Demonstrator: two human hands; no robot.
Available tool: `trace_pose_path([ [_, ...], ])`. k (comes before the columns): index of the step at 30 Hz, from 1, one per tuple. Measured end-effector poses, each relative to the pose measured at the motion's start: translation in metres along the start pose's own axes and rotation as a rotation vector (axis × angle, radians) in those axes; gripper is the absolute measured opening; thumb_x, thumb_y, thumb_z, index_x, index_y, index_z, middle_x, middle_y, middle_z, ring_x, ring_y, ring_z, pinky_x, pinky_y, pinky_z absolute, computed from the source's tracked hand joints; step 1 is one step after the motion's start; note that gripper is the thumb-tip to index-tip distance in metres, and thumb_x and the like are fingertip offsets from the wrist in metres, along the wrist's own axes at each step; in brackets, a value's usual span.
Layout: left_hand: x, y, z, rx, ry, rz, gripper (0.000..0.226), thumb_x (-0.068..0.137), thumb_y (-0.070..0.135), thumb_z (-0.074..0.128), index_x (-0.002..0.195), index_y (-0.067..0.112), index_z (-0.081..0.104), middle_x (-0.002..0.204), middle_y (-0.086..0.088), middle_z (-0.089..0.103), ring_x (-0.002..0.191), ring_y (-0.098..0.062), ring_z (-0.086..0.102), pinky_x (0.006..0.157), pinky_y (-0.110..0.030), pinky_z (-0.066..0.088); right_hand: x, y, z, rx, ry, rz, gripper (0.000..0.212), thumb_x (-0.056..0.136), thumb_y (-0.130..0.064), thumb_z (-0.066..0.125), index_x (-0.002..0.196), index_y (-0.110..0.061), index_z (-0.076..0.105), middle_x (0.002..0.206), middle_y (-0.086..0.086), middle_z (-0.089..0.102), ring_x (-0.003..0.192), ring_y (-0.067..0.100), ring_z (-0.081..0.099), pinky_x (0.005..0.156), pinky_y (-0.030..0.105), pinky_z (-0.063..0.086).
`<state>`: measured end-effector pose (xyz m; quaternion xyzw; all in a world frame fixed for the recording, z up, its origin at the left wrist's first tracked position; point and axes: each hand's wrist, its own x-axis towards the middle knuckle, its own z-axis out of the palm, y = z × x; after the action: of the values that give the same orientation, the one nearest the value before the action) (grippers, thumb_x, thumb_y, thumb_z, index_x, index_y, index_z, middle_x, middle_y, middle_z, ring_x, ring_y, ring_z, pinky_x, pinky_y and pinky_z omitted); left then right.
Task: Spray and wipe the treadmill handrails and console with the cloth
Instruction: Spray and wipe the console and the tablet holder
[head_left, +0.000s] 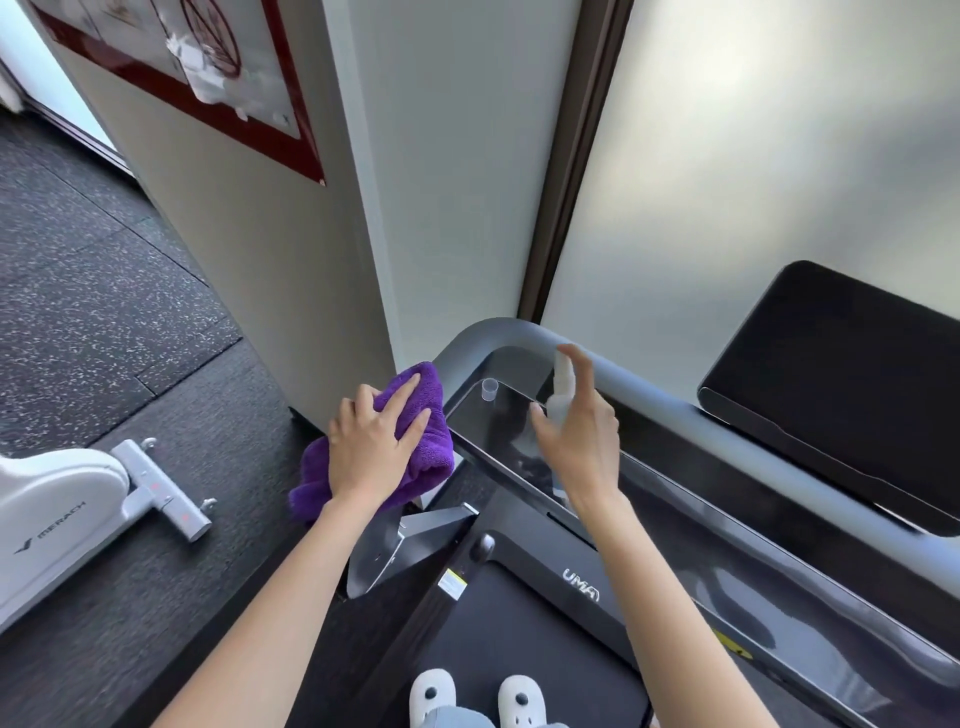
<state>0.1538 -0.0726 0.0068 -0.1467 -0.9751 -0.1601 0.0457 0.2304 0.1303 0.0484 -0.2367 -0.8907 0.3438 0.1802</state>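
A person stands on the treadmill belt (519, 634), white slippers (478, 696) nearest the viewer, both arms reaching forward toward the glossy black console (498, 426). The left hand (371, 441) lies flat, fingers spread, pressing a bunched purple cloth (415, 415) against the console's left corner. Just right of it, over the console, the right hand (582, 431) grips a small clear spray bottle (563, 389) upright, forefinger raised on the nozzle. A small clear cap (489, 389) stands on the console between the two hands. Beyond the hands, the grey handrail (675, 410) curves round the console's far left corner, and its long axis runs away to the right. The cloth hand looks nearer that corner bend, so the wipe likely starts there and travels rightward.
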Motion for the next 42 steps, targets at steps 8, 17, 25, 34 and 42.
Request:
trace_pose_path([
  [8,0.001,-0.003,0.004,-0.022,0.043,0.014,0.05,0.093,0.051,0.052,0.139,0.034,0.051,0.103,-0.009,0.053,0.088,-0.029,0.052,0.074,-0.044,0.046,0.032,-0.024,0.057,-0.178,-0.214,-0.077,0.065,0.088,-0.006,0.057,0.143,-0.027,0.031,0.098,0.011,0.061,0.08,0.037,0.062,0.067,0.047,0.054],
  [17,0.008,-0.008,0.011,0.075,-0.076,-0.022,0.087,0.075,0.083,0.03,0.149,0.038,0.029,0.111,-0.006,0.045,0.093,-0.027,0.049,0.074,-0.04,0.046,0.034,-0.02,0.069,-0.215,-0.209,-0.091,0.067,0.089,-0.006,0.056,0.145,-0.031,0.029,0.097,0.006,0.058,0.077,0.035,0.062,0.065,0.045,0.054],
  [25,0.064,0.023,0.025,-0.016,-0.16,-0.101,0.072,0.088,0.072,0.034,0.15,0.038,0.023,0.126,-0.013,0.046,0.109,-0.034,0.05,0.085,-0.045,0.045,0.03,-0.001,0.038,-0.124,-0.122,-0.08,0.068,0.088,-0.012,0.064,0.141,-0.036,0.028,0.093,0.005,0.061,0.074,0.031,0.06,0.065,0.038,0.049],
  [34,0.109,0.061,0.036,-0.031,-0.233,-0.043,0.075,0.088,0.073,0.036,0.151,0.037,0.021,0.131,-0.016,0.041,0.114,-0.038,0.046,0.098,-0.046,0.04,0.016,0.012,0.003,-0.122,-0.126,-0.022,0.07,0.088,-0.012,0.065,0.146,-0.033,0.032,0.101,0.006,0.063,0.083,0.033,0.061,0.071,0.04,0.05],
  [42,0.015,0.001,0.008,0.068,-0.143,0.099,0.081,0.083,0.073,0.047,0.152,0.038,0.023,0.134,-0.01,0.042,0.108,-0.034,0.05,0.09,-0.046,0.044,0.005,0.001,-0.001,-0.042,-0.134,-0.057,0.071,0.086,-0.011,0.067,0.142,-0.038,0.033,0.091,-0.008,0.056,0.076,0.022,0.057,0.068,0.035,0.047],
])
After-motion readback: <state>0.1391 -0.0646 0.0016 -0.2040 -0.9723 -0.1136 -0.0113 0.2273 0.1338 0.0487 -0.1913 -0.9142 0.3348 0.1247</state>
